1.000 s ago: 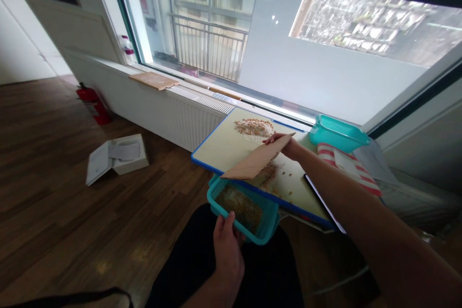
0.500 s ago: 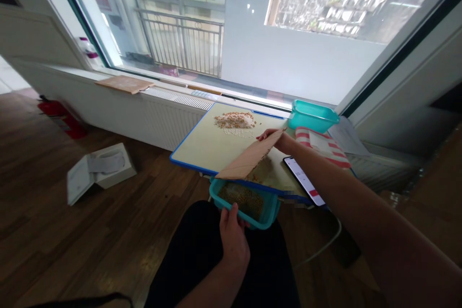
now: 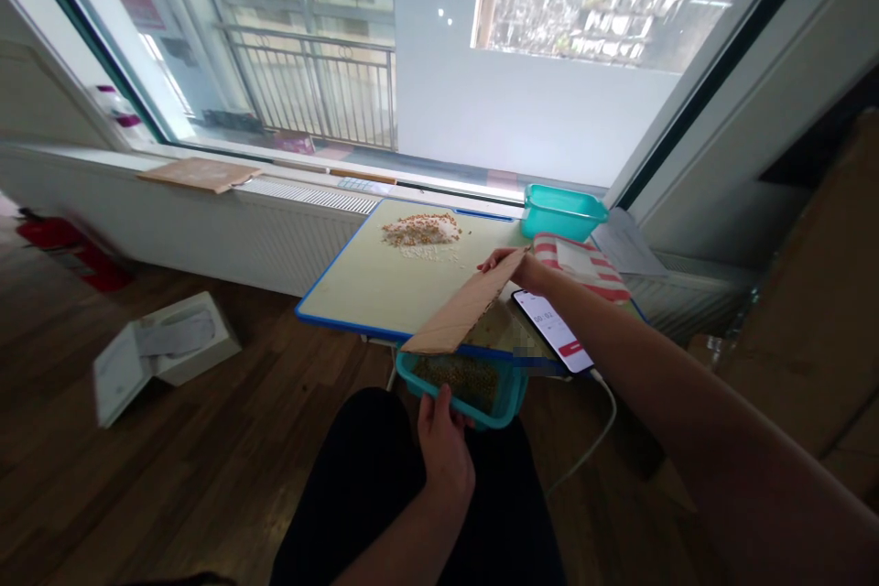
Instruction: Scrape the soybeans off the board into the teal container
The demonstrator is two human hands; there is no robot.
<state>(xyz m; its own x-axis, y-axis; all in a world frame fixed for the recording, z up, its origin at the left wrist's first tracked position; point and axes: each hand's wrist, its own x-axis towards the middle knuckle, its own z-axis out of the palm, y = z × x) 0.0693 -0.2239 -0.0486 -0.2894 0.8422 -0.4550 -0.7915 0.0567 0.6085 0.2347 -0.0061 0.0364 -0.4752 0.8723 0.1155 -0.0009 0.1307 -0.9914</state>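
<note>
Fingers, left hand (image 3: 446,444): pinching the near rim of the tub (image 3: 504,405), thumb on top, the rest hidden beneath.
Fingers, right hand (image 3: 530,271): closed on the far end of the card (image 3: 467,307), just beside the phone (image 3: 553,330).
Card: brown strip tilted on one long edge. Its long axis runs from the right hand at far right down to near left, and the low end points over the tub.
Tub: teal, part full of grains (image 3: 457,377), held below the near edge of the surface (image 3: 363,284), above the lap.
Loose grains: a patch on the surface behind the card, near the edge.
Technique (judged): press the tub rim close under the edge and draw the card slowly, its edge flat, so nothing slips past either end.
Far side: mixed pile (image 3: 420,231); spare tub (image 3: 561,212); striped cloth (image 3: 583,261).
</note>
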